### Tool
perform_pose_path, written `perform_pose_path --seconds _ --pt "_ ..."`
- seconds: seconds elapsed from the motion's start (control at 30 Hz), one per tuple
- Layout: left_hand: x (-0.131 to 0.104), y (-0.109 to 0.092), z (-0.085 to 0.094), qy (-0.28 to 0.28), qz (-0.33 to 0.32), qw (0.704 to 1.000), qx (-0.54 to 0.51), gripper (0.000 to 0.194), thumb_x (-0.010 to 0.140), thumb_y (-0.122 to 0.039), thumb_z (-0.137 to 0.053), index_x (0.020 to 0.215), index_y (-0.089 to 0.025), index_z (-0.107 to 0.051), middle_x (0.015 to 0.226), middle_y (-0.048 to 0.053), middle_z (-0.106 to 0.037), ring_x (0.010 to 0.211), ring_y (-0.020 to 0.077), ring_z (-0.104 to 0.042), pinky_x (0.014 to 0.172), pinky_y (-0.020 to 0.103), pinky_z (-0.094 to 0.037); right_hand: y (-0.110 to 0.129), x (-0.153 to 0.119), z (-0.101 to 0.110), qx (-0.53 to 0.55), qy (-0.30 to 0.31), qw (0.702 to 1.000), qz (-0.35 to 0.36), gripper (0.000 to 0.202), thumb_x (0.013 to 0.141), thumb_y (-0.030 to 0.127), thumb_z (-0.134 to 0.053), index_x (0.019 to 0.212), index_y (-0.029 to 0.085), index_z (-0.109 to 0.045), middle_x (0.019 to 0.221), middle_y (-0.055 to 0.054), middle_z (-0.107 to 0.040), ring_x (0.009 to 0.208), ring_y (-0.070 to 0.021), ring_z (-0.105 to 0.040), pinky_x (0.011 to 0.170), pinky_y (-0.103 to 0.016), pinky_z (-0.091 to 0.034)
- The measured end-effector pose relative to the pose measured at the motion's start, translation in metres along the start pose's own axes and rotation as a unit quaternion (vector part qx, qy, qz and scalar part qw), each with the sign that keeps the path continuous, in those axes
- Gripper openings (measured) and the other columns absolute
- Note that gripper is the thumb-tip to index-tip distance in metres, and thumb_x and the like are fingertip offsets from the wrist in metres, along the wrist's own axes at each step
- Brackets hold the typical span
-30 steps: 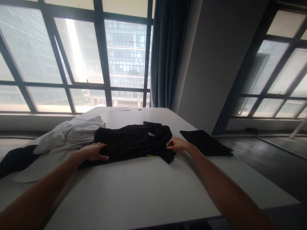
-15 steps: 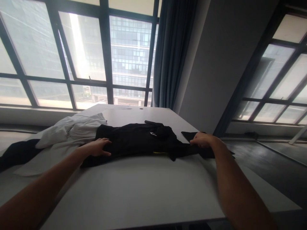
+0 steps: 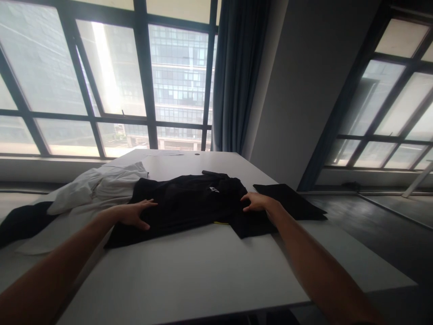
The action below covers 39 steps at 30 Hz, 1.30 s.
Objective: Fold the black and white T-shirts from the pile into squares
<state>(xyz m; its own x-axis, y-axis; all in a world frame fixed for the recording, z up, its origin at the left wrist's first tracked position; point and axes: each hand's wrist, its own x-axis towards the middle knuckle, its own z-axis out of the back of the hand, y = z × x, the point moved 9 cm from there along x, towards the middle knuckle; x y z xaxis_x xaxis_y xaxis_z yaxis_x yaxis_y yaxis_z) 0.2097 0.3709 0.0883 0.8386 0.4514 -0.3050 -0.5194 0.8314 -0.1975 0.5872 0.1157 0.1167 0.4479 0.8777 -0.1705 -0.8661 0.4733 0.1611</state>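
Note:
A black shirt with a small white logo lies spread sideways across the white table. My left hand rests at its left end, fingers spread and thumb apart, on the cloth. Over at the right end, my right hand is at the shoulder area, with thumb and forefinger apart against the fabric. The near sleeve lies on the table beneath my right wrist. A short yellow strip shows along the shirt's near edge.
A crumpled white garment and a dark cloth lie at the left. A folded black cloth sits by the right edge of the white table. Windows and a blue curtain stand behind.
My right hand has let go of the sleeve and moved left to the shirt's shoulder. The sleeve now lies lower and flatter. My left hand stays on the shirt's left end, which is spread nearer me.

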Motion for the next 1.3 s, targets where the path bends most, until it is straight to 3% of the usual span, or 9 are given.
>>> perform_pose_path --seconds 0.17,0.3,0.4,0.5,0.67,0.83,0.97,1.17,1.3 --pt "-0.006 -0.003 -0.006 0.029 0.002 0.999 0.022 0.117 0.062 -0.058 -0.077 0.159 -0.021 -0.023 0.167 0.017 -0.013 0.152 0.0351 -0.013 0.121 0.048 -0.024 -0.018 -0.01 -0.01 -0.063 0.052 0.994 -0.068 0.062 0.048 0.027 -0.093 0.107 0.021 -0.074 0.108 -0.011 -0.074 0.103 -0.0336 -0.07 0.084 -0.039 -0.056" --pt "-0.013 -0.014 -0.002 0.039 -0.001 0.998 0.041 0.125 0.038 -0.05 -0.088 0.151 -0.027 -0.04 0.161 0.015 -0.033 0.141 0.0414 -0.04 0.111 0.046 -0.041 -0.037 -0.025 -0.038 -0.063 0.192 0.967 -0.154 0.051 0.033 0.026 -0.097 0.078 0.018 -0.073 0.078 -0.01 -0.074 0.077 -0.035 -0.073 0.069 -0.045 -0.058" --pt "-0.01 -0.02 0.012 0.031 0.02 0.997 0.066 0.088 0.053 -0.054 -0.08 0.134 -0.025 -0.06 0.137 0.011 -0.06 0.117 0.0367 -0.062 0.096 0.042 -0.051 -0.041 -0.027 -0.039 0.023 0.281 0.942 -0.181 0.057 0.028 0.035 -0.098 0.076 0.016 -0.073 0.071 -0.01 -0.073 0.065 -0.0348 -0.073 0.063 -0.048 -0.058" --pt "0.006 -0.02 0.04 -0.052 0.052 0.99 0.117 0.051 0.077 -0.052 -0.061 0.118 -0.022 -0.069 0.118 0.012 -0.069 0.107 0.0327 -0.066 0.089 0.04 -0.053 -0.023 0.01 -0.004 0.078 0.201 0.971 -0.103 0.055 0.041 0.047 -0.095 0.085 0.019 -0.076 0.078 -0.009 -0.075 0.067 -0.0287 -0.073 0.067 -0.042 -0.058" --pt "0.038 -0.005 0.069 -0.171 0.078 0.969 0.161 0.046 0.08 -0.041 -0.059 0.121 -0.025 -0.068 0.132 0.014 -0.062 0.121 0.0356 -0.057 0.093 0.044 -0.05 0.022 0.085 0.052 0.022 -0.047 0.997 0.051 0.041 0.068 0.045 -0.082 0.104 0.025 -0.078 0.109 -0.009 -0.076 0.1 -0.0287 -0.07 0.09 -0.037 -0.053" --pt "0.066 0.017 0.076 -0.156 0.076 0.975 0.137 0.028 0.078 -0.03 -0.056 0.097 -0.022 -0.075 0.11 0.013 -0.072 0.105 0.0343 -0.066 0.087 0.043 -0.052 0.033 0.144 0.034 -0.046 -0.044 0.997 0.04 0.061 0.085 0.036 -0.069 0.142 0.022 -0.056 0.143 -0.011 -0.058 0.13 -0.0281 -0.055 0.107 -0.035 -0.043" --pt "0.087 0.044 0.104 -0.157 0.09 0.978 0.103 0.028 0.076 -0.025 -0.052 0.094 -0.02 -0.074 0.097 0.013 -0.075 0.092 0.0315 -0.069 0.081 0.04 -0.053 0.012 0.177 0.018 -0.035 -0.018 0.999 0.013 0.071 0.092 0.045 -0.059 0.153 0.016 -0.039 0.153 -0.014 -0.046 0.138 -0.0273 -0.047 0.112 -0.033 -0.037" --pt "0.114 0.092 0.153 -0.207 0.152 0.959 0.117 0.03 0.076 -0.03 -0.056 0.096 -0.016 -0.074 0.103 0.018 -0.073 0.097 0.0351 -0.067 0.083 0.042 -0.051 -0.017 0.192 0.013 -0.036 -0.026 0.997 -0.063 0.064 0.097 0.058 -0.04 0.143 0.016 -0.054 0.147 -0.016 -0.053 0.132 -0.0309 -0.052 0.106 -0.04 -0.042" --pt "0.124 0.082 0.162 -0.22 0.18 0.944 0.169 0.033 0.078 -0.03 -0.058 0.102 -0.013 -0.073 0.107 0.023 -0.07 0.1 0.0405 -0.064 0.084 0.049 -0.048 -0.004 0.188 0.021 -0.101 -0.027 0.989 -0.105 0.058 0.095 0.06 -0.045 0.128 0.017 -0.065 0.136 -0.017 -0.062 0.125 -0.0339 -0.057 0.102 -0.046 -0.043"
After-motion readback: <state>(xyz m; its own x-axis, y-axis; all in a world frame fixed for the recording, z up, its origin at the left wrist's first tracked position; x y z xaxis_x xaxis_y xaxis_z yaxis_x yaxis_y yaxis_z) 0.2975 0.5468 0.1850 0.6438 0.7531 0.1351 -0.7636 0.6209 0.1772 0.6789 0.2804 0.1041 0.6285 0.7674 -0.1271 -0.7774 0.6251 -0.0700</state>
